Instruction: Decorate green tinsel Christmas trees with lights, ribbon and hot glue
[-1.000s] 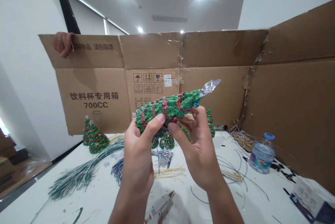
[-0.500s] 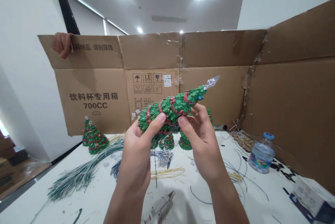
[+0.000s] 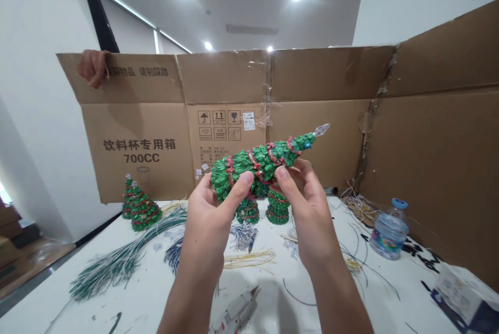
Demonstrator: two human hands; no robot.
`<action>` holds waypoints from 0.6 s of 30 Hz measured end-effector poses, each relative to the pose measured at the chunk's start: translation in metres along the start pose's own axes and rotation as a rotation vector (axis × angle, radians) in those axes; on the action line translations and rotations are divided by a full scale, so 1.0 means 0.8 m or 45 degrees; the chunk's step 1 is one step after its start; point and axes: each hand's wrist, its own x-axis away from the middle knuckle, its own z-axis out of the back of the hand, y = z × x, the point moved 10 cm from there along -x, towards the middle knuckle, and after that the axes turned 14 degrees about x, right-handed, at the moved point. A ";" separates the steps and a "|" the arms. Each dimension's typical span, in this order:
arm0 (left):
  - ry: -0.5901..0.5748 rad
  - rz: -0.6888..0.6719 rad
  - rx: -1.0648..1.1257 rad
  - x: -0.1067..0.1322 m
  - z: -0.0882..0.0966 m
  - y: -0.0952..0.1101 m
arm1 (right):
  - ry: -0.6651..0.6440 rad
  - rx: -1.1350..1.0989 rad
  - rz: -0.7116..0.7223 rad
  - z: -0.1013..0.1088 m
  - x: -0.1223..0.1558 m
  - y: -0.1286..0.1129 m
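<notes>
Left hand (image 3: pixel 208 217) and right hand (image 3: pixel 306 206) curled round the tree (image 3: pixel 263 161); its two o'clock tip (image 3: pixel 322 129) could snap if bumped.

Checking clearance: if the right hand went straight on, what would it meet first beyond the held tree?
Past the held tree, the right hand would probably meet the cardboard first; one view leaves depth unclear.

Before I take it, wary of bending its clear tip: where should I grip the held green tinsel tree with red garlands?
Grip the tree, probably mid-body, from above: its upper side is uncovered, left hand and right hand hold lower, and the clear tip is slender.
</notes>
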 end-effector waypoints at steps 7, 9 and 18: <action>0.012 -0.031 -0.123 0.002 0.004 0.004 | 0.043 -0.080 -0.091 0.001 0.000 0.012; -0.026 -0.007 -0.166 0.001 0.004 0.001 | 0.079 -0.083 -0.122 0.004 0.000 0.014; 0.004 0.013 -0.148 0.002 0.002 -0.001 | 0.111 -0.114 -0.235 0.010 -0.003 0.026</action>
